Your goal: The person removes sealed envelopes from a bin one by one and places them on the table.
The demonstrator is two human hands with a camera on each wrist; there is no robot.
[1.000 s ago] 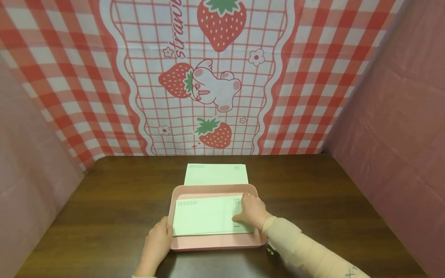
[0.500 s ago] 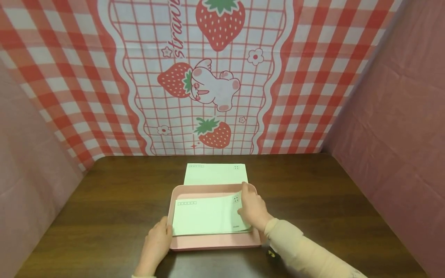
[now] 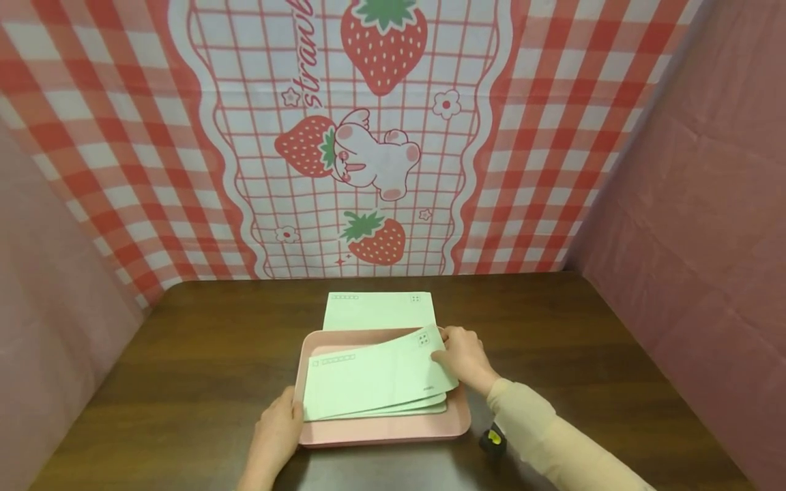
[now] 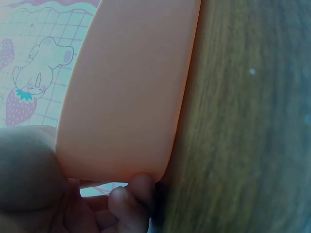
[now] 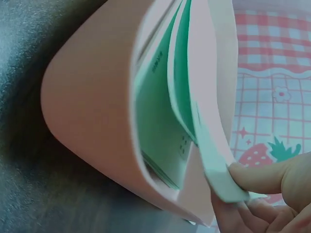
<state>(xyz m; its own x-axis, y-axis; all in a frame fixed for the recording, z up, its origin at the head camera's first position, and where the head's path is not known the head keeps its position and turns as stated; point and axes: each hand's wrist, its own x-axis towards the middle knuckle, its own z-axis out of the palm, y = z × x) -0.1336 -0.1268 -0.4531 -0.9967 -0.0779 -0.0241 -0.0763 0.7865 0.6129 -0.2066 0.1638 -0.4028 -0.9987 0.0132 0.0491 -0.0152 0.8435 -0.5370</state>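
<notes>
A pale green top envelope [image 3: 381, 372] is slanting inside a pink tray [image 3: 393, 431], its left end lying by the tray's left edge, its right end rising near the far right corner. More green envelopes [image 3: 432, 407] are fanning out beneath it. The right hand [image 3: 468, 356] is pinching the raised end between thumb and fingers. The left hand [image 3: 275, 429] is gripping the tray's left edge. Beyond the tray's far edge, another envelope [image 3: 379, 312] is lying partly hidden on the brown table [image 3: 184, 368]. A strawberry-print cloth [image 3: 522, 204] is hanging behind the table's far edge.
</notes>
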